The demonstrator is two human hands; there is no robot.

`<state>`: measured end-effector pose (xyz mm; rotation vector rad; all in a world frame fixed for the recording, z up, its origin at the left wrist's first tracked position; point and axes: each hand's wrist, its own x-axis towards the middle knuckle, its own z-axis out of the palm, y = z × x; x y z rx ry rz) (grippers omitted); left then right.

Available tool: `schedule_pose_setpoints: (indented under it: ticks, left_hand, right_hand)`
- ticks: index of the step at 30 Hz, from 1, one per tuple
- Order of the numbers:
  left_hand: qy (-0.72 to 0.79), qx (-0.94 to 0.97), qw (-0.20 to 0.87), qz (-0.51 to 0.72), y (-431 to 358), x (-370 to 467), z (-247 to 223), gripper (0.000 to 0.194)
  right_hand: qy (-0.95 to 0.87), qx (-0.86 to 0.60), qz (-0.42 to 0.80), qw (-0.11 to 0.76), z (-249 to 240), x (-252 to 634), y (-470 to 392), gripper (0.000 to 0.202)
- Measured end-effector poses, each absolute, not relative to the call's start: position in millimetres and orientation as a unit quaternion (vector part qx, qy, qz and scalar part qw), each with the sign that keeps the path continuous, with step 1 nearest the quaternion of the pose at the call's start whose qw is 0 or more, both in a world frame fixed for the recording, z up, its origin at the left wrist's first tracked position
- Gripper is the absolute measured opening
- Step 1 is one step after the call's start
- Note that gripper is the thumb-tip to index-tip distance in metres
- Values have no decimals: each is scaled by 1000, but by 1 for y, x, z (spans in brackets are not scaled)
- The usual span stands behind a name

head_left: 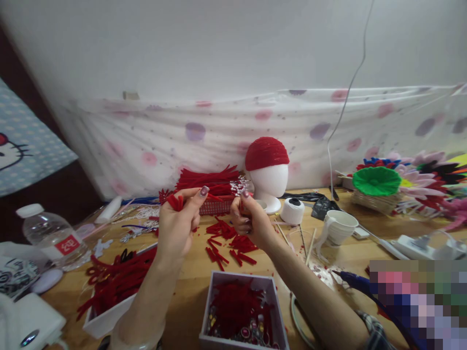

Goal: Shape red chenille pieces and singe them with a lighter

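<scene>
My left hand [178,221] is closed in a pinch, with short red pipe cleaner pieces [175,201] sticking out past its fingers. Level with it and a little apart, my right hand [251,221] is closed too, thumb up. A bit of red shows at its fingertips, too small to make out. Below and between the hands, cut red pipe cleaner pieces [219,253] lie scattered on the wooden table [195,296]. Behind them stands a red basket [215,207] heaped with long red pipe cleaners [207,180]. Silvery-white beaded sprigs [239,185] show behind my right hand.
A white foam head [270,182] wears a red wrapped cap. Nearest me is a white box [207,311] of red pieces and gems; another box [105,318] lies left. A bottle [54,238], thread spool [292,212], cup [339,227] and power strip [426,248] stand around.
</scene>
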<state>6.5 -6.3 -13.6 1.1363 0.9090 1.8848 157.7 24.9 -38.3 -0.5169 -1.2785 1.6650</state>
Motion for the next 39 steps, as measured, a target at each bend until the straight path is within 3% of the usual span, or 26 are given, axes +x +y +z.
schedule_pose_setpoints:
  ticks: [3,5,7,10,14,18,23,27,33,39]
  left_hand:
    - [334,563,111,748,-4,5,-21,6]
    - [281,652,-60,702,-4,3,-25,13]
    - [226,716,-142,646,-3,1,-29,24]
    - [190,760,-160,600,-1,-1,-32,30]
    - [215,778,-90,584,-3,4,-29,20]
    - [312,711,171,606,-7,6,-22,7]
    - [380,587,380,606,-6,3,-21,32]
    - [387,538,441,605,-8,6,-17,31]
    - [374,461,452,666,-11,8,-9,30]
    - [367,435,443,692,-9,8,-9,33]
  right_hand:
    - [-499,-218,670,505,-35,155,18,46]
    - [-491,-205,690,491,-34,154,15,44]
    - [-484,-190,706,481,-32,154,12,44]
    - [-476,-178,715,480,-30,157,11,45]
    - [-475,-178,699,505,-31,161,14,35]
    - [-503,-202,647,536,-33,163,20,37]
    - [-597,-252,554,522,-31,164,17,35]
    - [-618,-246,540,516,-31,162,15,35]
    - [-511,-226,729,396,-48,151,23,54]
    - [-503,-230,747,369,-56,141,21,45]
